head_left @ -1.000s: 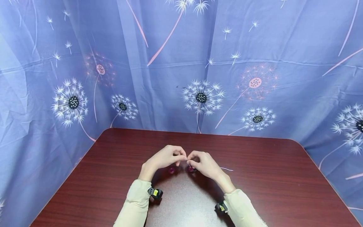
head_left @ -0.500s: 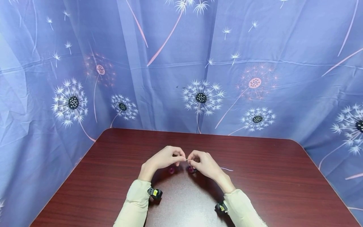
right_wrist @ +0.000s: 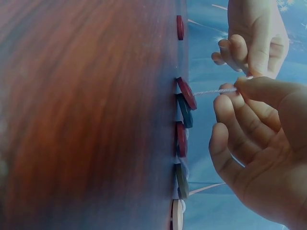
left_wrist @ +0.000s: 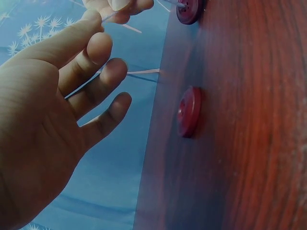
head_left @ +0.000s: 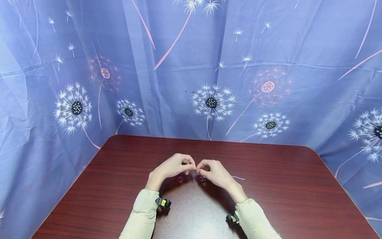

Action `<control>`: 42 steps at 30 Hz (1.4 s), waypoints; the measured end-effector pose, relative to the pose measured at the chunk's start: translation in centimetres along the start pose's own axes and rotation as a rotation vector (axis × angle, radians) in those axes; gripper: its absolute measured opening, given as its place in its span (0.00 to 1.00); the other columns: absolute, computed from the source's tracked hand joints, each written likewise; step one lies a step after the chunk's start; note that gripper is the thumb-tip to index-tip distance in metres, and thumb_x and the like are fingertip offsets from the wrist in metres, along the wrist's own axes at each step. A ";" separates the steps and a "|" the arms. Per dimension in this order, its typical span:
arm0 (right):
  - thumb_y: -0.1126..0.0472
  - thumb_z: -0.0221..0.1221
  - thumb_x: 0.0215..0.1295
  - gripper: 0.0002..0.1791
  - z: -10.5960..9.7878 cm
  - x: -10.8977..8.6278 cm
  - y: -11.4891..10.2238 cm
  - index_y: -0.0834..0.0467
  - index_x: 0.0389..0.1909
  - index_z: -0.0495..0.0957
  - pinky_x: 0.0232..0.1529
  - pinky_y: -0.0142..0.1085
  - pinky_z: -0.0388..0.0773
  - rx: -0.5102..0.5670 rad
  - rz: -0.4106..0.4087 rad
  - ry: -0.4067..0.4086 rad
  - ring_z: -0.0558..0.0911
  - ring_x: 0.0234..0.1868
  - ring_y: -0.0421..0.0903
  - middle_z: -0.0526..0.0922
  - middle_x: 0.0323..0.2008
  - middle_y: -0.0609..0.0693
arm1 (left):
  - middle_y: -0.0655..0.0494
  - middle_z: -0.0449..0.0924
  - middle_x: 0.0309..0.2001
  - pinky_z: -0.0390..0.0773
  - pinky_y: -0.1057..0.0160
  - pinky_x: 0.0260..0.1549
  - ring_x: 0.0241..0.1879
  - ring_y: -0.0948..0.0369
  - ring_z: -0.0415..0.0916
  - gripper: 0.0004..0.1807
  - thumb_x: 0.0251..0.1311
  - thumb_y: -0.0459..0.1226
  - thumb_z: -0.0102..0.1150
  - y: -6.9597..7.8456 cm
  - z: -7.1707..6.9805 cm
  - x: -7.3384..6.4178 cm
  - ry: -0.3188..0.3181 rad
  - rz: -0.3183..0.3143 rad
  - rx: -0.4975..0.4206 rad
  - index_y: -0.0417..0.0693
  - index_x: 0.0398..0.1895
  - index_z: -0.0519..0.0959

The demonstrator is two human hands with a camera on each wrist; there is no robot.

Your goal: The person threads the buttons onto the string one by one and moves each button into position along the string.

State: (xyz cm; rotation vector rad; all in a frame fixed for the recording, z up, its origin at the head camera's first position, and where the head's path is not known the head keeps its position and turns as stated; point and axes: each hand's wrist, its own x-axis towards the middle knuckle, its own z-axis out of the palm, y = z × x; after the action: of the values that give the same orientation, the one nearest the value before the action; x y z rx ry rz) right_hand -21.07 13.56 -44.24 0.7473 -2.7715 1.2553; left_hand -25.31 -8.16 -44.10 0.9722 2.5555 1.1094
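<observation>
The fingertips of my left hand (head_left: 176,165) and right hand (head_left: 217,173) meet above the table. Both pinch a thin pale lilac cord (right_wrist: 213,91), a bit of which shows between them in the left wrist view. From my right fingers it drops to a dark red button (right_wrist: 186,93) tilted on the tabletop. Behind that stand a dark teal button (right_wrist: 184,110), another red button (right_wrist: 181,139), a greenish button (right_wrist: 181,181) and a pale button (right_wrist: 177,214), with cord showing beside them. One loose red button (left_wrist: 189,112) lies below my left hand.
The dark red wood-grain table (head_left: 134,205) has rounded far corners. A blue curtain (head_left: 179,99) with dandelion prints hangs right behind its far edge. The cord's tail (head_left: 238,178) sticks out to the right of my right hand.
My fingertips drew slightly apart half a second ago, baring a short length of cord, and now touch again. The buttons lie where they were.
</observation>
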 end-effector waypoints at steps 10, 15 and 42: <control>0.62 0.62 0.65 0.03 -0.2 0.0 -0.2 0.52 0.32 0.82 0.26 0.28 0.72 -0.029 0.017 0.030 0.76 0.22 0.33 0.84 0.25 0.43 | 0.59 0.81 0.21 0.75 0.68 0.29 0.24 0.61 0.78 0.04 0.65 0.47 0.62 -0.2 -0.1 -0.1 -0.039 -0.034 -0.031 0.60 0.34 0.82; 0.61 0.62 0.65 0.03 -0.1 0.0 -0.1 0.50 0.32 0.82 0.27 0.28 0.72 -0.042 0.014 0.034 0.75 0.23 0.33 0.83 0.24 0.41 | 0.61 0.84 0.29 0.76 0.66 0.35 0.32 0.65 0.78 0.05 0.62 0.45 0.66 -0.4 -0.3 -0.2 -0.016 -0.023 -0.020 0.60 0.39 0.84; 0.60 0.63 0.65 0.02 -0.2 -0.1 0.3 0.50 0.33 0.82 0.28 0.28 0.73 -0.033 0.029 -0.016 0.77 0.25 0.35 0.84 0.26 0.45 | 0.62 0.76 0.35 0.69 0.59 0.45 0.40 0.63 0.70 0.20 0.41 0.45 0.79 -2.6 -1.1 -2.0 -0.110 -0.160 0.155 0.62 0.41 0.85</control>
State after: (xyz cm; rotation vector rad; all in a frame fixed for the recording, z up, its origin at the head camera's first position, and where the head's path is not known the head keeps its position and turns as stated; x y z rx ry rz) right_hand -21.16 13.91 -44.33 0.7205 -2.8192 1.2101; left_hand -25.50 -11.41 -45.32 0.8198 2.6061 0.8036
